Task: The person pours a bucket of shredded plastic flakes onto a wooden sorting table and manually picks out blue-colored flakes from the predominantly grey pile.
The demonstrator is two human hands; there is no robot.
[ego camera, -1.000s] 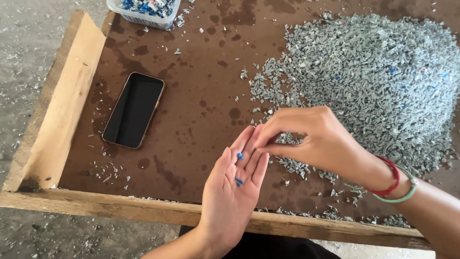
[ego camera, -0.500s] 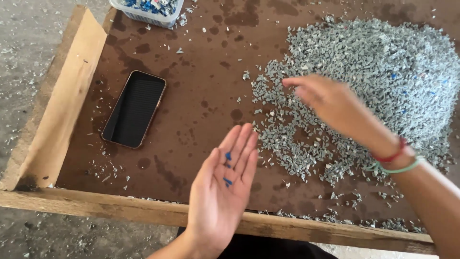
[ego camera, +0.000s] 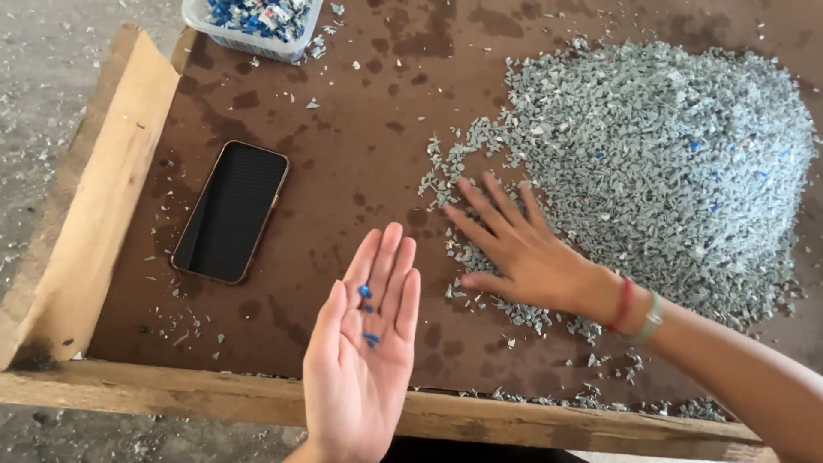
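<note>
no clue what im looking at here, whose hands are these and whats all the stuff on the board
There is no machine here. A person wears a camera on the head, so the single picture looks down at that person's own two bare hands.

The left hand is held palm up, open, with a few small blue bits lying on it. The right hand lies flat, fingers spread, at the edge of a big pile of grey chips.

All this sits on a brown board with a wooden rim. A dark phone lies on the board to the left. At the top edge stands a small tub of blue pieces.
</note>
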